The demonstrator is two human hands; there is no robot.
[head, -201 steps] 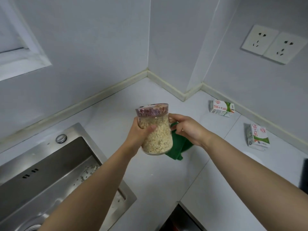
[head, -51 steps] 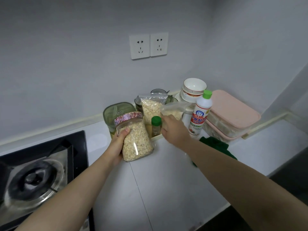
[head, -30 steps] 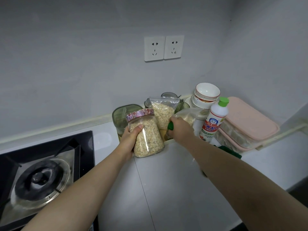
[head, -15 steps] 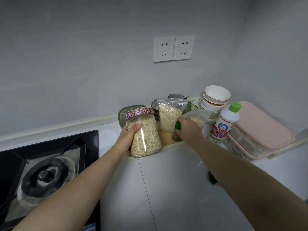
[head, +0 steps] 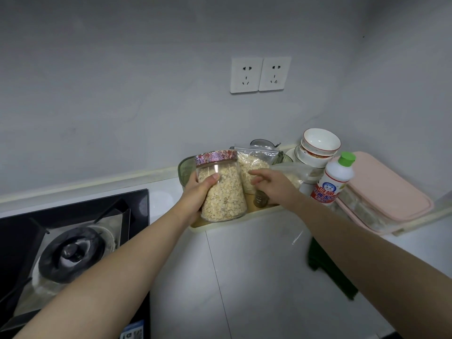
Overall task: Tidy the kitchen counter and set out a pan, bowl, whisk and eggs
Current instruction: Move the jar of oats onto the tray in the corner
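- Glass jar point(head: 221, 192) of oats now stands on the front left corner of the tray point(head: 195, 228), or just above it. Half a second ago it hung in front of the tray's left edge.
- Round it the left hand point(head: 195, 195) is wrapped, with the thumb across the front.
- Just right of the jar stands the small bottle point(head: 260, 199). The right hand point(head: 276, 187) pinched it a moment ago and has now let go; its fingers spread loosely above the bottle and hold nothing.
- My judgement is that the bottle was nudged aside to make room, so the jar is as good as put away. No pan, whisk or eggs are in view, so the setting out is yet to come.
- One jar, one small bottle, one tray.
- Two bags of oats: one upright point(head: 254, 165) behind the jar, one slumped point(head: 291, 172) to its right.
- Stacked bowls point(head: 320, 144) at the back number at least two; the lower ones are hard to tell apart.
- One white bottle point(head: 333, 184), and one pink lid point(head: 389, 189) with an unclear number of boxes under it.
- One cloth point(head: 327, 270), one burner point(head: 71, 253), two sockets point(head: 260, 74).
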